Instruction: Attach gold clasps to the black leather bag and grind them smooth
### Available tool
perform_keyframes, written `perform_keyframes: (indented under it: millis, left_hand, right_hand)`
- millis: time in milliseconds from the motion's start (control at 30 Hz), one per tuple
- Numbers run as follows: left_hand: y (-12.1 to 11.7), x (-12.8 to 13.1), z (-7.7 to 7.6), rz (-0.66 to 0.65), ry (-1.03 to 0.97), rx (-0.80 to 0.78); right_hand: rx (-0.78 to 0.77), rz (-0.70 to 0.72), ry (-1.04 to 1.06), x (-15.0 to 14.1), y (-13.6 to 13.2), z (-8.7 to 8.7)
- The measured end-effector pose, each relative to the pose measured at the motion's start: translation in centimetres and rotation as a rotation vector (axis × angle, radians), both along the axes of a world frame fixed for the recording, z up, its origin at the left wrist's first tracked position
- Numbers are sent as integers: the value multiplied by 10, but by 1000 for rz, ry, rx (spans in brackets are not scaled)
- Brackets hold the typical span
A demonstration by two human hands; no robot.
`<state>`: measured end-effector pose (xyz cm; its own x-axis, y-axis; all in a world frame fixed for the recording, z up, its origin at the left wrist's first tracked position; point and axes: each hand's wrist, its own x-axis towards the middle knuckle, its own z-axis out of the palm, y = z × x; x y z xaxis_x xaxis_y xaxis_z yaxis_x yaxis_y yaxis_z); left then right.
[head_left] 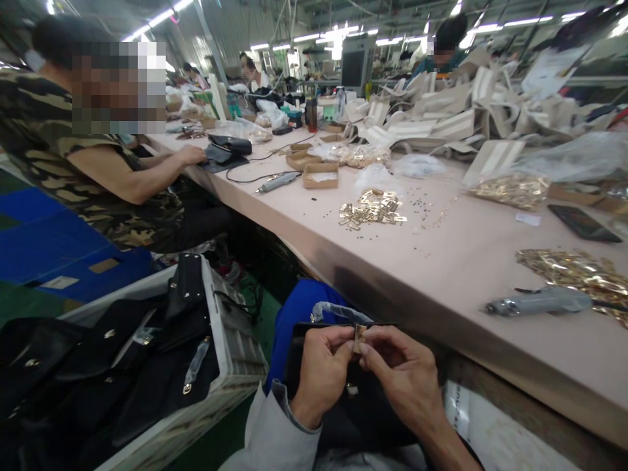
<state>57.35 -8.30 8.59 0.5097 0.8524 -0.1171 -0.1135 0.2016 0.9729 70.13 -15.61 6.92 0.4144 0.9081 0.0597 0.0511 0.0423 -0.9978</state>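
Observation:
Over my lap, my left hand (321, 369) and my right hand (407, 376) meet, fingertips pinched on a small gold metal plate (360, 337). Both hands are closed on it from opposite sides, and the fingers cover part of its edges. Beneath them lies a black bag (366, 413) with a small shiny fitting (352, 390) on its front. A handle wrapped in clear plastic (338, 310) sticks up behind my fingers at the bag's top edge.
A grey electric screwdriver (540, 302) lies on the table (304, 209) beside gold hardware (579, 271). Farther back are more gold plates (370, 209), cardboard boxes (320, 176) and a phone (583, 222). A crate (216, 327) of black bags stands left; a co-worker (112, 163) sits beyond it.

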Motion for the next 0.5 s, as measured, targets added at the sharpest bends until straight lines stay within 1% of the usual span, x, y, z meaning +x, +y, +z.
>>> perform_keyframes:
  millis: [133, 233, 367, 500]
  left_hand:
    - [0, -1, -4, -19, 33, 74]
    - [0, -3, -8, -11, 63, 98]
    - [-1, -5, -11, -8, 85, 108]
    - [-1, -5, -10, 20, 79, 72]
  right_hand:
    - [-38, -5, -42, -2, -1, 6]
    - [-90, 1, -52, -2, -2, 9]
    - [-146, 12, -37, -2, -3, 9]
    - [-165, 12, 23, -3, -3, 9]
